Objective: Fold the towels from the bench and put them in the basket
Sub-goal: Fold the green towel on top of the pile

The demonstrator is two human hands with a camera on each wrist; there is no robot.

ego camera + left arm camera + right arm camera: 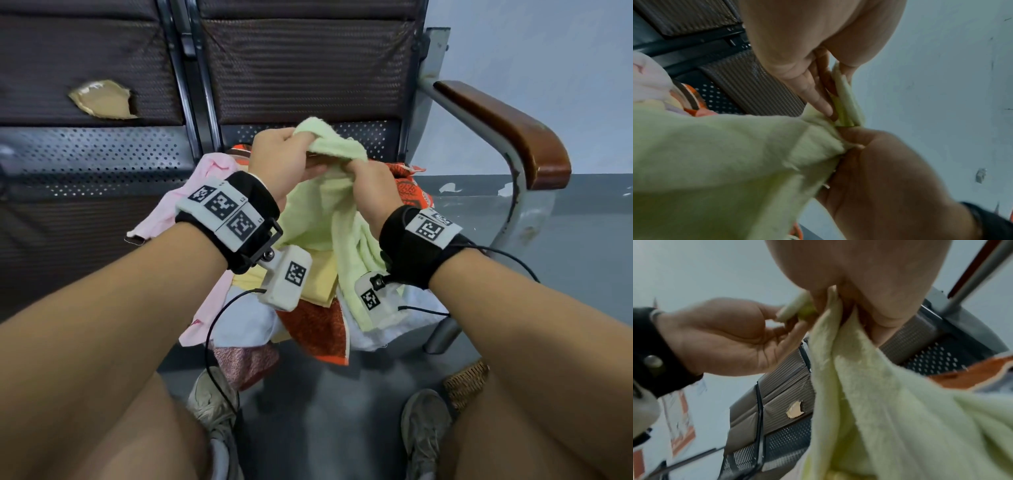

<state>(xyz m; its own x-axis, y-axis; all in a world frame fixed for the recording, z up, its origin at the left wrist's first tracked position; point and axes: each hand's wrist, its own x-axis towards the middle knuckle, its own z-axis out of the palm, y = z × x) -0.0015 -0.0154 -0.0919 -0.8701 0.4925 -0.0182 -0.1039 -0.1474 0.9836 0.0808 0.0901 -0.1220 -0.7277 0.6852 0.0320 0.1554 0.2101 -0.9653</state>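
A light green towel (pixel 318 212) hangs in the air above the pile on the bench. My left hand (pixel 298 147) pinches its bunched top edge, and my right hand (pixel 356 168) grips the same edge just to the right, so the two hands almost touch. In the left wrist view the left hand's fingers (pixel 818 97) lie along a folded strip of the green towel (pixel 715 162) while the right hand (pixel 879 170) clutches it from below. In the right wrist view the towel (pixel 879 394) drops from the right hand (pixel 859 293). A woven basket (pixel 466 380) shows partly by my right foot.
Beneath the hands lies a heap of towels: pink (pixel 205 185), orange (pixel 315 329), yellow (pixel 308 277) and white (pixel 239 325). The perforated metal bench seat (pixel 102 161) runs left. A wooden armrest (pixel 507 130) on a metal frame stands right. My knees and shoes fill the bottom.
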